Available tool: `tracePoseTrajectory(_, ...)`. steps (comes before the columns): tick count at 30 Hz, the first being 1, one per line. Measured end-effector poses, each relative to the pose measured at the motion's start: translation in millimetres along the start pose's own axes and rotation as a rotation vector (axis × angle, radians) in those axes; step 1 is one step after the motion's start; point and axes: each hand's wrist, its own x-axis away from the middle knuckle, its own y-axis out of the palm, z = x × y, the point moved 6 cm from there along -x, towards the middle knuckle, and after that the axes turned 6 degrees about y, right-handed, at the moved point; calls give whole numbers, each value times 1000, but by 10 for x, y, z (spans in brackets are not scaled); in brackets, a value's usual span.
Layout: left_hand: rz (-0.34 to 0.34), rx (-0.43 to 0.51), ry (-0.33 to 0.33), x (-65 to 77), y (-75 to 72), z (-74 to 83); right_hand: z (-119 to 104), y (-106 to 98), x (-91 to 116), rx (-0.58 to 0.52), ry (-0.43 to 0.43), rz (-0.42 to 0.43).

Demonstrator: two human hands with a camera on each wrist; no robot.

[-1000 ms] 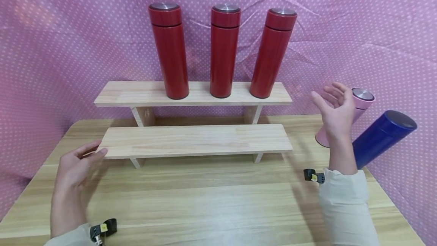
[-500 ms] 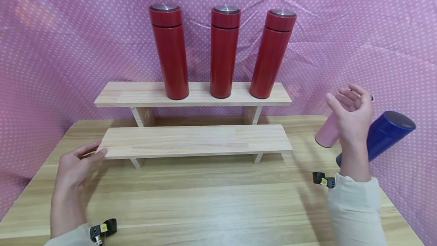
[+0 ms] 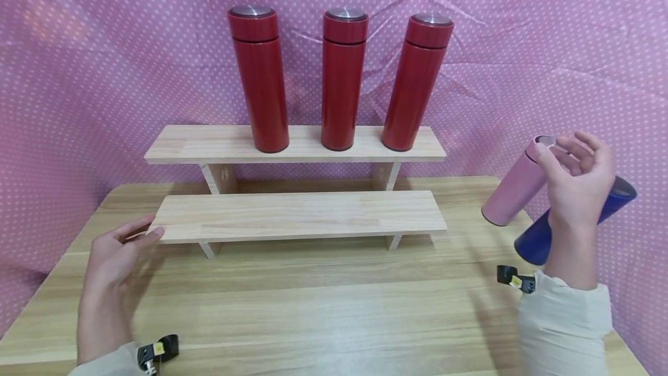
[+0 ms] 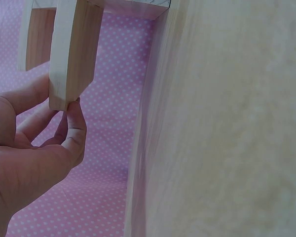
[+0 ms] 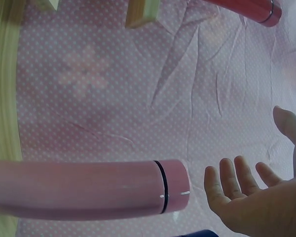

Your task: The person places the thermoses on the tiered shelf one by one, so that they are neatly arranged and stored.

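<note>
My left hand (image 3: 112, 257) pinches the left end of the lower tier of a light wooden step shelf (image 3: 297, 213). In the left wrist view, thumb and fingertips sit on either side of that board end (image 4: 64, 64). Over at the right, my right hand (image 3: 579, 196) is raised with loosely bent fingers and nothing in it. Just left of it stands a pink thermos (image 3: 514, 187), whose lid it partly covers in the head view; the right wrist view shows a gap between the fingers and the pink thermos (image 5: 89, 187). A blue thermos (image 3: 534, 239) is partly hidden behind the right hand.
Three red thermoses (image 3: 338, 86) stand in a row on the upper tier (image 3: 203, 143). Pink dotted cloth (image 3: 522, 28) hangs behind and beside the wooden table (image 3: 313, 306). Both wrists wear small black camera mounts.
My right hand has moved rightward, passing in front of the pink thermos to the blue one, and the pink one shows more fully. The left hand has stayed on the shelf end.
</note>
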Motion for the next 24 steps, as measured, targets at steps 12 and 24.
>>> tracePoseTrajectory(12, 5, 21, -12, 0, -9, -18, -192, -238, -32, -115, -91, 51)
tracePoseTrajectory(24, 1, -10, -21, 19, -14, -13, -270, -511, -46, -142, -26, 222)
